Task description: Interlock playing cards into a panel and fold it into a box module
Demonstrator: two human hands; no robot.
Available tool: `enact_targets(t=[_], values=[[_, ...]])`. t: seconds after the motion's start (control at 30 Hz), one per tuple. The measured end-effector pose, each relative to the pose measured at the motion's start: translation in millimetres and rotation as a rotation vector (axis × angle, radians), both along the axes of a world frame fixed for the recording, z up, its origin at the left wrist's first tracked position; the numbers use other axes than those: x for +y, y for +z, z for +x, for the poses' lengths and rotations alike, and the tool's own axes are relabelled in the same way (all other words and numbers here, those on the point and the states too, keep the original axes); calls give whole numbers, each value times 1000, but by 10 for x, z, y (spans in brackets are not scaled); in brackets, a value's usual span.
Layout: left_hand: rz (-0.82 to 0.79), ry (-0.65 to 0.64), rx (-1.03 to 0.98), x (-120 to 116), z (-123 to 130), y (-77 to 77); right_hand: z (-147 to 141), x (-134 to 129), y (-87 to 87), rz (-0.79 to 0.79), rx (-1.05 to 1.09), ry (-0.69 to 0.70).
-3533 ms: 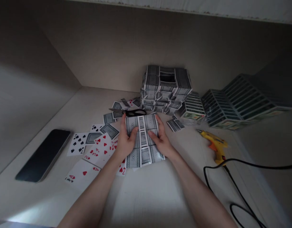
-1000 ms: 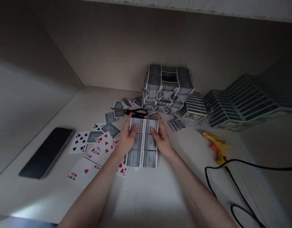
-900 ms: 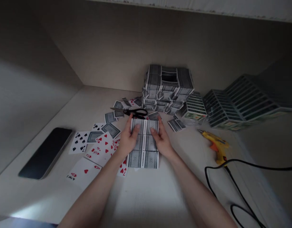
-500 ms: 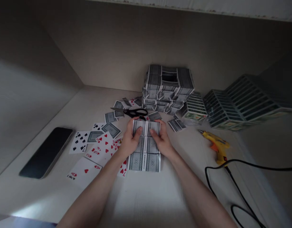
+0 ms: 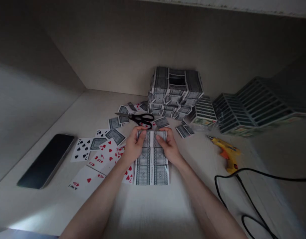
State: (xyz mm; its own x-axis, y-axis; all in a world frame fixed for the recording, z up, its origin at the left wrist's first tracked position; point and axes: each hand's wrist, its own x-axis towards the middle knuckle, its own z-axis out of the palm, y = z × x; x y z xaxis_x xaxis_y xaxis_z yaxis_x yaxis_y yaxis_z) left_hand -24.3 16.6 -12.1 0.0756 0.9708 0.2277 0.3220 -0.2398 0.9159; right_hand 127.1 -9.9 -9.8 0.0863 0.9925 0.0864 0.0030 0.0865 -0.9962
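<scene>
A panel of playing cards point(image 5: 152, 156) lies in front of me, backs facing up, in two columns with a pale strip between them. My left hand point(image 5: 134, 146) grips its far left edge, thumb on top and fingers curled beneath. At the far right edge, my right hand point(image 5: 170, 146) holds it the same way. Just beyond the panel rest black-handled scissors point(image 5: 141, 119), blades pointing left. Loose playing cards point(image 5: 106, 152) are spread left of my left arm, several face up. What lies under the panel is hidden.
A structure built of playing cards point(image 5: 176, 91) stands against the back wall. Stacked card boxes point(image 5: 257, 106) are at the right. A yellow glue gun point(image 5: 226, 152) lies right of my hands, its black cable point(image 5: 272, 178) looping nearby. A phone point(image 5: 47, 161) lies at the left.
The panel has shifted slightly toward me in the picture. Both hands now sit nearer its far edge, thumbs higher on the top cards. The view has moved a little.
</scene>
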Motion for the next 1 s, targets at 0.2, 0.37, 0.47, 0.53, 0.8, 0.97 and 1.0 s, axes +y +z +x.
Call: enact_targets(t=[0.2,0.37,0.47,0.53,0.8,0.97,1.0], values=[[-32,-52,-41,-2,-5,50,20,-4,-17,1,-48,34],[-80,-114,-76,-11,-10,42,39,-12,-34,-11,-102,4],[-107,-144,-97,-21,-8,40,49,-11,-26,-21,-116,3],[-102,-149,-99,-26,-5,45,53,-13,-19,-27,-126,8],[-43,-148,105,-41,24,53,55,-29,-23,-19,-267,-10],[-68,-55,-50,7,45,26,45,-1,4,-45,-14,-25],[-67,-8,-93,33,35,17,43,2,13,-68,64,-18]])
